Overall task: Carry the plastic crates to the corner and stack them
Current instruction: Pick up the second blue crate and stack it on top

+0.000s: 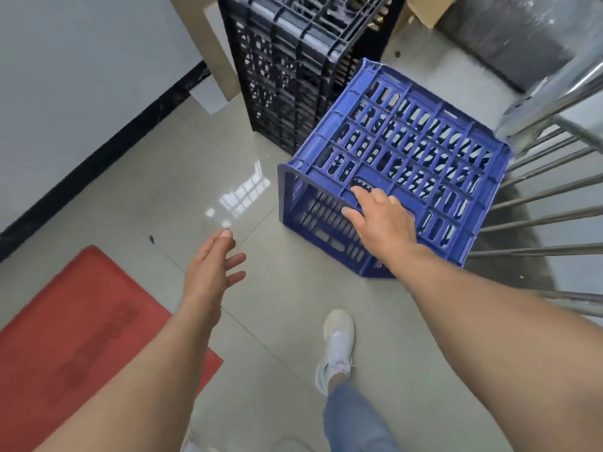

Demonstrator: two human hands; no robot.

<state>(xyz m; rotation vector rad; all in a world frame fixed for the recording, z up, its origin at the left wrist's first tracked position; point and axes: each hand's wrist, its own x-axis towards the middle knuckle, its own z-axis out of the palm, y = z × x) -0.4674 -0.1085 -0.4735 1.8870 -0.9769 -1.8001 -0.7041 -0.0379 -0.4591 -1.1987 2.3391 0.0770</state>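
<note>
Blue crate (408, 151) lies on its side w/ our right hand (381, 220) gripping its handle slot; left hand (208, 272) hangs wide, holding nothing, at 9 o'clock; black crates (293, 66) at 12.

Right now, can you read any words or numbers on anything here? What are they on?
No text here can be read.
Red mat: faint dark marks that might be writing, too blurred to read.
Blue crate: no label or words show.
Black crate: no label or words show.
Cardboard: no print shows.
</note>
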